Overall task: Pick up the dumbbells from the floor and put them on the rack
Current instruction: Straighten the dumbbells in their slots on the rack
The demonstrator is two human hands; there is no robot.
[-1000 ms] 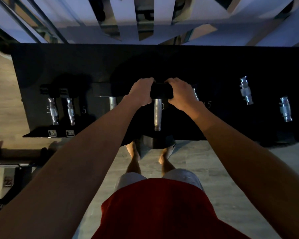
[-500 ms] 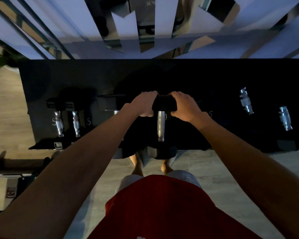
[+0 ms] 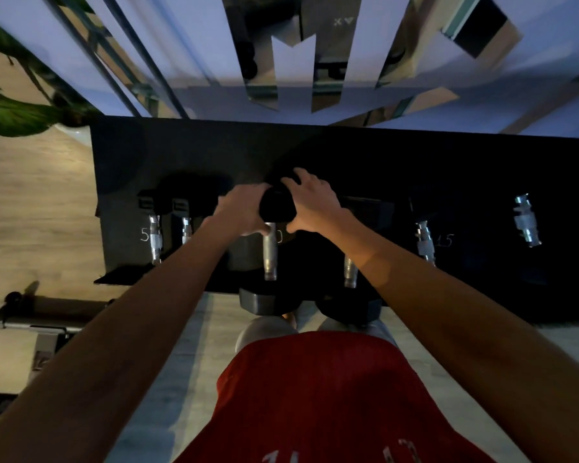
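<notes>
Since half a second ago: right hand [image 3: 315, 203] loosened, fingers now spread over the far head of the dumbbell [image 3: 270, 250] rather than curled around it; left hand [image 3: 244, 212] still cupped against the same black head from 9 o'clock, thumb touching the top of the chrome handle. Second dumbbell [image 3: 350, 272] newly visible just beside it at 3 o'clock, under the right forearm. Dumbbell itself: black hexagonal heads, bright ribbed chrome handle, lying on the rack [image 3: 181, 155] with its handle running 12 to 6 o'clock, near head overhanging the front edge at 6 o'clock. Small pair marked 5 [image 3: 169, 238] on the rack at 9 o'clock, more chrome handles marked 15 [image 3: 423, 243] at 3 o'clock.
</notes>
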